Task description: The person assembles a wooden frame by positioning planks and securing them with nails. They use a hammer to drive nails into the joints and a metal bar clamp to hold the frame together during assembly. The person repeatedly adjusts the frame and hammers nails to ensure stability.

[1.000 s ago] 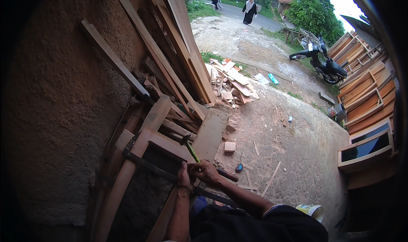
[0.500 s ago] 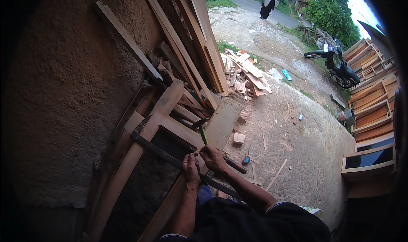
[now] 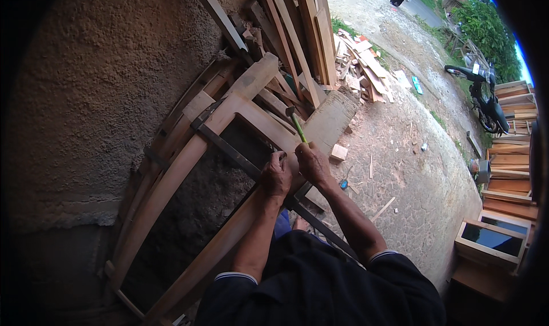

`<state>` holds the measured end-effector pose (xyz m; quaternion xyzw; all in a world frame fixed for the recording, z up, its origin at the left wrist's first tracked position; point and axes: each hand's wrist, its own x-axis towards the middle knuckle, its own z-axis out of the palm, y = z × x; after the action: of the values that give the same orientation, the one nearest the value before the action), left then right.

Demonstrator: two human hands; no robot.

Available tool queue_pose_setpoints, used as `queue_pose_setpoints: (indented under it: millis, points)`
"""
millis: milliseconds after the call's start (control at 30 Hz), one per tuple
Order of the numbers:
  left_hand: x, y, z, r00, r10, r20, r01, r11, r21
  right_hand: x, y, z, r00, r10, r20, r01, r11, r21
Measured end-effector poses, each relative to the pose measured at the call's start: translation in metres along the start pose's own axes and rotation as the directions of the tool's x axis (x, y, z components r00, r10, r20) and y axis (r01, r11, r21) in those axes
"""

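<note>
My right hand (image 3: 312, 161) is closed around a hammer (image 3: 299, 127) with a green handle; its dark head is up and away from me, over the corner of a wooden frame (image 3: 177, 177). Right beside it, my left hand (image 3: 277, 176) is closed in a pinch at the frame's near rail; whatever its fingers hold is too small to make out. Across the frame lies a long dark metal bar clamp (image 3: 231, 154), passing beneath my hands. A wide rough board (image 3: 334, 117) sits under the frame's far right corner.
A rough wall (image 3: 114, 97) rises on the left, with long planks (image 3: 297, 40) leaning at the far end. Wood scraps (image 3: 366, 66) are heaped beyond the board. A blue tape measure (image 3: 343, 184) and a wood block (image 3: 338, 152) lie on the ground. Farther right stand a motorbike (image 3: 486, 100) and stacked wooden frames (image 3: 509, 171).
The view has shifted, so the scene sits further right. The hammer remains in my right hand, its handle's dark end now hidden. My left hand stays closed beside it.
</note>
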<state>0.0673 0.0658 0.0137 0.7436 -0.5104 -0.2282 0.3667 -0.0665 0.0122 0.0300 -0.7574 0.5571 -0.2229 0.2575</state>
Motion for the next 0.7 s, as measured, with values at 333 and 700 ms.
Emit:
queue_pose_setpoints:
  millis: [333,700]
  points:
    - [0.009,-0.005,0.015,0.999,-0.027,0.033,0.027,0.999,0.028,0.01,-0.009,-0.007,0.987,-0.015,0.162,0.043,0.985,-0.168]
    - [0.011,0.012,0.008,1.0,-0.007,0.0,0.007,0.996,0.088,0.017,0.005,0.0,0.984,-0.111,0.142,0.11,0.994,0.015]
